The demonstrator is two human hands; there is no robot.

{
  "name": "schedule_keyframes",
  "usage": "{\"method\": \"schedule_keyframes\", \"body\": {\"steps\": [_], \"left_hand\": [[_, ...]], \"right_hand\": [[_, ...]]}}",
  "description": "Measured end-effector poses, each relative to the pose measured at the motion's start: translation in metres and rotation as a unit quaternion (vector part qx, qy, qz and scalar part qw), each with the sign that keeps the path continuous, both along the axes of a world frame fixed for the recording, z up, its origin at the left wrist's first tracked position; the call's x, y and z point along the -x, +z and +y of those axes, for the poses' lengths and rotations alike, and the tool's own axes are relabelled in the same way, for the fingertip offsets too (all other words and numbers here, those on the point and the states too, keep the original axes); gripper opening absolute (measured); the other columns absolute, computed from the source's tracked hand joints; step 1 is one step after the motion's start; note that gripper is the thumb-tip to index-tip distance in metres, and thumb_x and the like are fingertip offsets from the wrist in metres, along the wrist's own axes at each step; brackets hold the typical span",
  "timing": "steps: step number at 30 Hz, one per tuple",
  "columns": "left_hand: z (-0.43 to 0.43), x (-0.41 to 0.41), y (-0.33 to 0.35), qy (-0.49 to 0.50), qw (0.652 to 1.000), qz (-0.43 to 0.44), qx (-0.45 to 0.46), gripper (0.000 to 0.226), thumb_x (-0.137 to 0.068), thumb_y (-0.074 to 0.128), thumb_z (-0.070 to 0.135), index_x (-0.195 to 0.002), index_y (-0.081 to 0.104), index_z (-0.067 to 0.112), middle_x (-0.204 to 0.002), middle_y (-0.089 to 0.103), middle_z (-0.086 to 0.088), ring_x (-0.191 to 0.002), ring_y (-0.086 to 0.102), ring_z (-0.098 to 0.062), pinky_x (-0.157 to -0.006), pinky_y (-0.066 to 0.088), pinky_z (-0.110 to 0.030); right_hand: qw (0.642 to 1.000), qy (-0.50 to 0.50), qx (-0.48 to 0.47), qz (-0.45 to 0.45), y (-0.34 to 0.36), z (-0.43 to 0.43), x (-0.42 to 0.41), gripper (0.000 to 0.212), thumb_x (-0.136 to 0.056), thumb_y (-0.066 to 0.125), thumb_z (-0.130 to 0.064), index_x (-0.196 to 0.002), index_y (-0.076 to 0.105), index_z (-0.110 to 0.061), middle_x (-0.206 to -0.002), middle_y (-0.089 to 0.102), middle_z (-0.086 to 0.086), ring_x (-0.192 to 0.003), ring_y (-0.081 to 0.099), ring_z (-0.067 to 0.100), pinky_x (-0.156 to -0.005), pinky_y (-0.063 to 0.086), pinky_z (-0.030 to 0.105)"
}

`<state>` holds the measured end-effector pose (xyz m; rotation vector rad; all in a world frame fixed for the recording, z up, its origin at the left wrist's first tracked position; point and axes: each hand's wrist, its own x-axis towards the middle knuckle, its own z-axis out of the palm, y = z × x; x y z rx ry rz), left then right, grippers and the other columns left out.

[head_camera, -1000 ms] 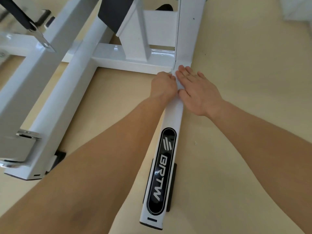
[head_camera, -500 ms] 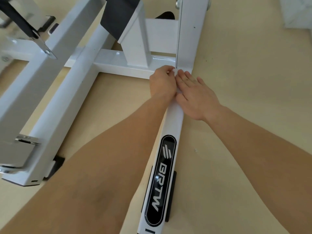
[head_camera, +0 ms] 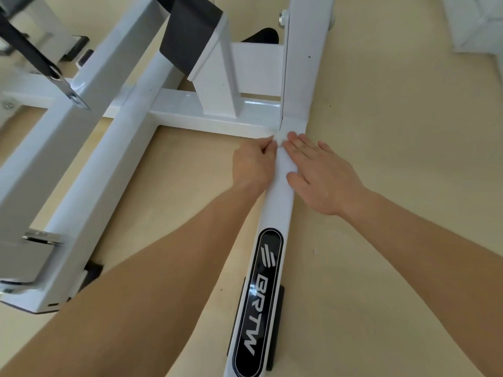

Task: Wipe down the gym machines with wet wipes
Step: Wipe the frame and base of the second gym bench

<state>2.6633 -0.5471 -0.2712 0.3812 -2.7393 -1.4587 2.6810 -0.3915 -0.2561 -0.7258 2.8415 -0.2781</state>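
A white gym machine frame lies low on the floor; its floor bar (head_camera: 277,210) runs toward me and carries a black oval logo plate (head_camera: 258,300). A white wet wipe (head_camera: 281,148) is draped over this bar near the joint with the cross bar (head_camera: 206,115). My left hand (head_camera: 251,165) pinches the wipe's left edge with curled fingers. My right hand (head_camera: 321,175) lies flat, fingers together, pressing the wipe's right side against the bar. Most of the wipe is hidden between the hands.
A white upright post (head_camera: 304,58) rises just beyond the hands. Slanted white beams (head_camera: 89,148), a black pad (head_camera: 190,34) and a chrome fitting (head_camera: 40,238) stand to the left. The beige floor (head_camera: 394,118) spreads to the right, with a white object (head_camera: 473,23) at the far corner.
Both hands have slid a little along the bar toward the joint, then eased slightly back. The wipe stays under them.
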Motion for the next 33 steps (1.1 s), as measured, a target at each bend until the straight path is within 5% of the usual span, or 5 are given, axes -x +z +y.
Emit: {"method": "schedule_keyframes", "body": {"steps": [7,12,20,25,33], "left_hand": [[0.014,0.016,0.018,-0.006,1.0,-0.013,0.01,0.034,-0.104,0.051,0.024,-0.135,0.063,0.018,-0.13,0.068,0.0,-0.121,0.06,-0.014,-0.09,0.035,-0.01],[0.009,-0.011,0.021,-0.073,0.993,-0.01,0.091,0.037,-0.105,0.046,0.031,-0.136,0.062,0.018,-0.118,0.072,-0.009,-0.113,0.063,-0.026,-0.09,0.046,-0.026],[0.003,-0.032,0.024,-0.203,0.95,0.025,0.235,0.039,-0.108,0.035,0.026,-0.141,0.05,0.01,-0.157,0.04,-0.008,-0.127,0.053,-0.036,-0.098,0.045,-0.047],[-0.009,-0.004,0.014,-0.298,0.887,0.031,0.352,0.05,-0.11,0.028,0.028,-0.158,0.027,0.015,-0.167,0.017,-0.003,-0.154,0.013,-0.019,-0.12,0.026,-0.038],[0.001,0.018,0.016,-0.304,0.89,0.02,0.34,0.051,-0.11,0.025,0.028,-0.159,0.021,0.014,-0.168,0.011,-0.003,-0.155,0.012,-0.022,-0.121,0.024,-0.041]], "right_hand": [[0.998,-0.056,0.035,-0.015,0.002,-0.004,0.028,0.061,-0.105,0.026,-0.032,-0.161,0.01,-0.015,-0.169,0.0,-0.003,-0.155,0.001,0.01,-0.125,0.002,0.035],[0.984,-0.083,0.147,-0.058,-0.002,0.006,0.007,0.057,-0.106,0.033,-0.028,-0.16,0.018,-0.016,-0.168,0.004,-0.005,-0.153,0.004,0.004,-0.123,0.003,0.027],[0.864,-0.233,0.414,-0.164,-0.009,-0.002,-0.027,0.052,-0.107,0.041,-0.031,-0.157,0.028,-0.029,-0.154,0.043,0.003,-0.138,0.04,0.013,-0.103,0.035,0.018],[0.847,-0.25,0.426,-0.195,-0.016,-0.006,-0.007,0.053,-0.107,0.033,-0.034,-0.159,0.024,-0.024,-0.164,0.021,-0.014,-0.149,0.018,-0.002,-0.116,0.011,0.016],[0.851,-0.237,0.424,-0.2,-0.014,-0.015,0.01,0.056,-0.109,0.025,-0.025,-0.161,0.006,-0.021,-0.167,0.007,-0.011,-0.154,-0.002,0.009,-0.115,0.002,0.021]]}}
